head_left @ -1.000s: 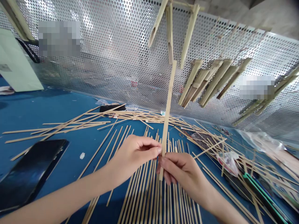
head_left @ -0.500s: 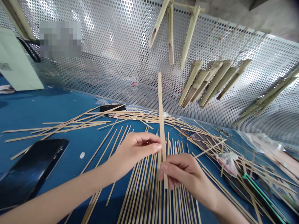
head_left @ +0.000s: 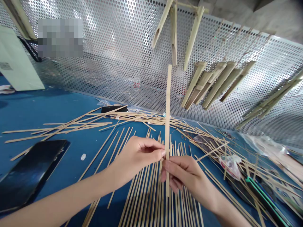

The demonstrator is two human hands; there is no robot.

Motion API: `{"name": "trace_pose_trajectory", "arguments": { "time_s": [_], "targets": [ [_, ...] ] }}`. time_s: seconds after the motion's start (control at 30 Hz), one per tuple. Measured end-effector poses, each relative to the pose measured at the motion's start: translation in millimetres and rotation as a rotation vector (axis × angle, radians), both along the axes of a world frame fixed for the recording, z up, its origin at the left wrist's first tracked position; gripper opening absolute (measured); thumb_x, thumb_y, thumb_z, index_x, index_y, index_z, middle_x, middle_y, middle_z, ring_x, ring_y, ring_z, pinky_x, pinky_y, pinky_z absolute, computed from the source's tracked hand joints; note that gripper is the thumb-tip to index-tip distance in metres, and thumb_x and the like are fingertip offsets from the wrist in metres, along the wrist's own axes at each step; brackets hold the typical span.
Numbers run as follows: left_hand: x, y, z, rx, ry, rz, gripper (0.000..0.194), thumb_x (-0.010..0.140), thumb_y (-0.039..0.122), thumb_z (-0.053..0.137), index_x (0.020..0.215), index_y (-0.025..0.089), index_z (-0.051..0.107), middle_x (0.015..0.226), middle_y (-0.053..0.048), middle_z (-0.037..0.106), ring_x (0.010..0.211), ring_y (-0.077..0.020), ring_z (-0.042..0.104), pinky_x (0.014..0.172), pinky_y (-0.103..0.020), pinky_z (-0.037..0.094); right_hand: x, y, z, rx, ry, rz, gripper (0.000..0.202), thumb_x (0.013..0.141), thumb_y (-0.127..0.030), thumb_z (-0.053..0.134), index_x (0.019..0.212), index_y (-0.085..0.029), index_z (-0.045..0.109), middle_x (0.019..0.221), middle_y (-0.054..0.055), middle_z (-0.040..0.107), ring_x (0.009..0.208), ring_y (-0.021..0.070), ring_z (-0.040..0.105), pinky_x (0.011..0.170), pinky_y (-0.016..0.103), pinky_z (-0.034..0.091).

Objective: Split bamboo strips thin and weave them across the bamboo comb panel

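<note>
A thin, flat bamboo strip (head_left: 168, 107) stands almost upright in front of me, its top end against the perforated metal panel. My right hand (head_left: 187, 171) pinches it near the lower end, thumb in front. Just above, my left hand (head_left: 139, 153) has thumb and fingertips closed at the strip's left edge. Below both hands, many narrow strips (head_left: 139, 195) lie side by side on the blue table (head_left: 78, 107), running toward me.
Loose strips (head_left: 71, 126) cross the table behind and to the left. A black phone (head_left: 33, 170) lies at the left. Strips, plastic bags (head_left: 230, 165) and a green-edged object (head_left: 265, 195) crowd the right. Bamboo pieces (head_left: 220, 83) hang on the perforated panel (head_left: 106, 63).
The held strip has become straighter and its top has shifted right and up. My left hand has moved slightly right and down along with it.
</note>
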State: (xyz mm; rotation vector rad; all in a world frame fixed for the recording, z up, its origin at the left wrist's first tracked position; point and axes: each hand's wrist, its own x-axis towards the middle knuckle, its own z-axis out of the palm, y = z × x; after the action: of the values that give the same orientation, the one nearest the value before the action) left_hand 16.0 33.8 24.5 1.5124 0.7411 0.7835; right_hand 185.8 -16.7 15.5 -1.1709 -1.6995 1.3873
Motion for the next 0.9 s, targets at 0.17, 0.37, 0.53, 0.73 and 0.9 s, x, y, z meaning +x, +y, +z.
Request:
{"name": "trace_pose_trajectory", "arguments": {
  "time_s": [0.17,0.37,0.53,0.73,0.9],
  "targets": [
    [-2,-3,2.2,0.073,0.085,0.019,0.015,0.079,0.017,0.054,0.070,0.017,0.066,0.066,0.003,0.063,0.064,-0.0101,0.056,0.062,-0.020,0.043,-2,-4,3.8,-0.011,0.017,0.000,0.037,0.094,-0.033,0.044,0.070,-0.011,0.061,0.047,-0.004,0.045,0.044,0.0041,0.040,0.044,0.017,0.028],
    [2,-2,-5.8,0.103,0.057,0.059,0.013,0.078,0.017,0.057,0.071,0.020,0.068,0.069,0.004,0.065,0.067,-0.0087,0.056,0.061,-0.017,0.042,-4,-11,9.9,-0.043,0.014,-0.018,0.039,0.091,-0.038,0.047,0.067,-0.012,0.062,0.048,-0.003,0.047,0.045,0.0054,0.044,0.044,0.017,0.031],
    [0,1,-6.4,0.050,-0.023,0.027,0.010,0.079,0.021,0.058,0.077,0.019,0.068,0.075,0.002,0.066,0.073,-0.0117,0.058,0.069,-0.021,0.045,-4,-8,8.9,-0.143,0.054,0.009,0.041,0.089,-0.040,0.049,0.063,-0.011,0.061,0.044,-0.001,0.050,0.039,0.0047,0.042,0.040,0.016,0.029],
    [-2,1,4.1,0.037,-0.010,0.055,0.010,0.080,0.024,0.062,0.076,0.020,0.070,0.067,0.004,0.063,0.066,-0.0086,0.056,0.063,-0.017,0.043,-4,-3,5.8,-0.173,0.060,0.009,0.038,0.087,-0.039,0.052,0.064,-0.011,0.061,0.045,0.001,0.055,0.038,0.0041,0.043,0.039,0.014,0.029],
    [-1,0,8.5,-0.029,-0.015,-0.033,0.015,0.083,0.021,0.056,0.077,0.018,0.070,0.069,0.003,0.064,0.069,-0.0094,0.057,0.067,-0.018,0.044,-5,-1,3.6,-0.133,0.112,-0.056,0.041,0.089,-0.046,0.047,0.071,-0.012,0.060,0.046,0.001,0.057,0.035,0.0041,0.042,0.036,0.014,0.028]
  ]
}}
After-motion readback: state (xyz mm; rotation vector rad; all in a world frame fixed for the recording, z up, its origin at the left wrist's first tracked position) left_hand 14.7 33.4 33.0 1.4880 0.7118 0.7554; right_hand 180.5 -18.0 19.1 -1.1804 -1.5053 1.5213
